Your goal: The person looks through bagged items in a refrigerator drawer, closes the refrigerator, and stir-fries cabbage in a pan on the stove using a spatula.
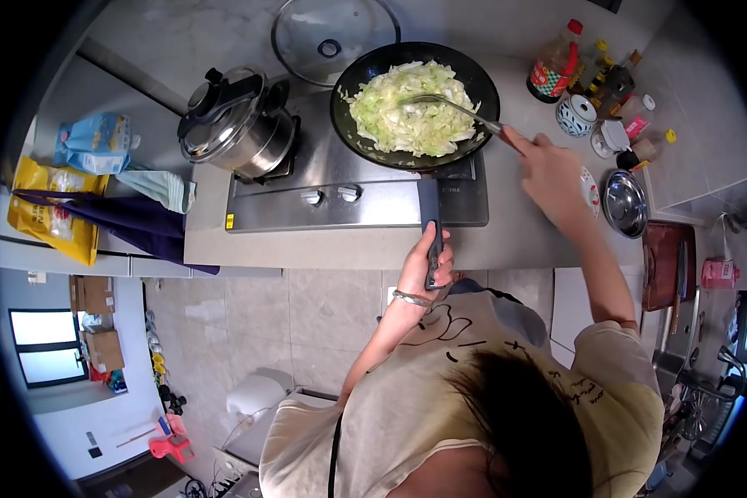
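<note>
Head view:
- Left hand [430, 256]: fingers curled fully round the grip of the pan handle [429, 203]. Bracelet [412, 297] on that wrist.
- Right hand [548, 170]: fingers closed round the end of a metal spatula [461, 109]. Arm reaches in over the bench [519, 224] from the right.
- Spatula blade: in the chopped cabbage [411, 124], near mid-pan. Its tip is partly buried, exact depth can't tell.
- Cabbage: pale green and white shreds, heaped across most of the black pan [477, 91]; a few bits sit up the near wall.
- Pan: over the right part of the steel stove [390, 207], handle pointing toward the person.
- Stove front: two knobs [330, 196], left of the pan handle.
- Pressure cooker [241, 137]: left end of the stove, lid on.
- Glass lid [365, 21]: behind the stove, between cooker and pan, partly hidden by the pan rim.
- Right of pan, toward the back: red-capped bottle [548, 73], then patterned jar [576, 114], more small bottles beside them.
- Metal bowl [625, 203]: right of the right forearm. A plate [589, 191] beside it, partly covered by the arm.
- Far right: brown tray [664, 249].
</note>
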Demonstrator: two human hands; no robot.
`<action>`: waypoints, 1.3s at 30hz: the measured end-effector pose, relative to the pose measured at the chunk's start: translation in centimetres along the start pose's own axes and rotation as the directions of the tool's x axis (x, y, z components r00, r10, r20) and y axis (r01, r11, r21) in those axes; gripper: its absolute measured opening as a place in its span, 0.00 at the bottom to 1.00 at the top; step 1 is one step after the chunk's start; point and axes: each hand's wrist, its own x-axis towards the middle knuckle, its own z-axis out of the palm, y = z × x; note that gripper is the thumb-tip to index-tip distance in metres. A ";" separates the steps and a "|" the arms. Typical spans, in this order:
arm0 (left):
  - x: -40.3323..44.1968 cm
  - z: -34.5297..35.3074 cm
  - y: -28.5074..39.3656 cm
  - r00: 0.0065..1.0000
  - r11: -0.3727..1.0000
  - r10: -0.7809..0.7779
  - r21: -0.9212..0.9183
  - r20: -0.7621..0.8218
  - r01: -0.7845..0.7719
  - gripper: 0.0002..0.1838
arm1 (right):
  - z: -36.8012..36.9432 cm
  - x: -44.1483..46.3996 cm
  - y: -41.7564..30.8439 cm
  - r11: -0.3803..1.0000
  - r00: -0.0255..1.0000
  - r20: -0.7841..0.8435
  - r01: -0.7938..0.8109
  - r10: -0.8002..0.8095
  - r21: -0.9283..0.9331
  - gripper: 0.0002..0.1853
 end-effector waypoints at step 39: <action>-0.3 0.3 0.0 1.000 0.996 0.000 -0.090 -0.007 -0.001 0.17 | 1.6 7.6 -1.2 0.576 0.793 -0.531 0.594 -0.300 0.562 0.11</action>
